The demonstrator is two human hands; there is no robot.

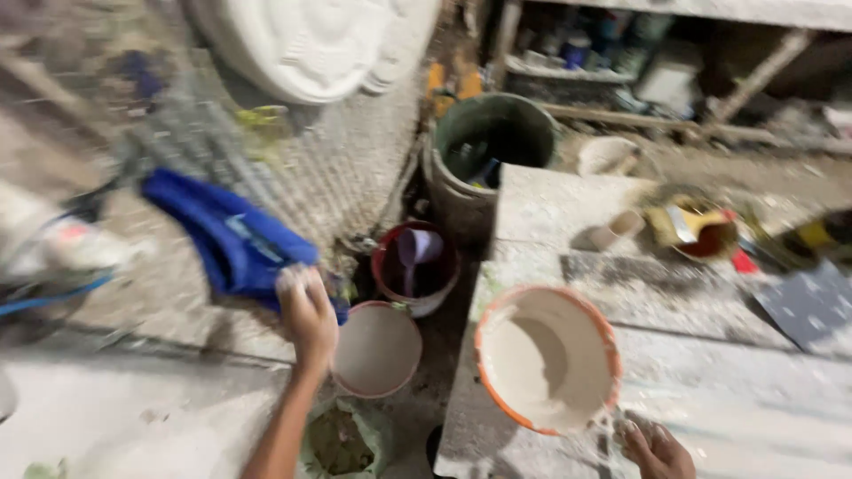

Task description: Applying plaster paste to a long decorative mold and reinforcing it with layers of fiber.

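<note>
A large dark-green bucket (493, 146) stood at the far middle, tools poking up inside it. Just nearer sat a red bucket (417, 266) holding a purple scoop (415, 253), and nearer again a small pale-filled bucket (377, 349) on the ground. Off to the right, a yellow container (697, 229) lay on the dusty slab (710, 390). Far left, a big white moulded piece (311, 44) leaned against wire mesh (355, 168), everything blurred.

Plaster-casting workshop, rough and dusty. White moulded plaster disc (311, 40) at 12 o'clock, orange-rimmed bowl (548, 355) w/ white slurry at 5, dark green drum (491, 146) at 1, splattered slab bench (710, 390) at 4, cluttered shelves (603, 53) at 1.
</note>
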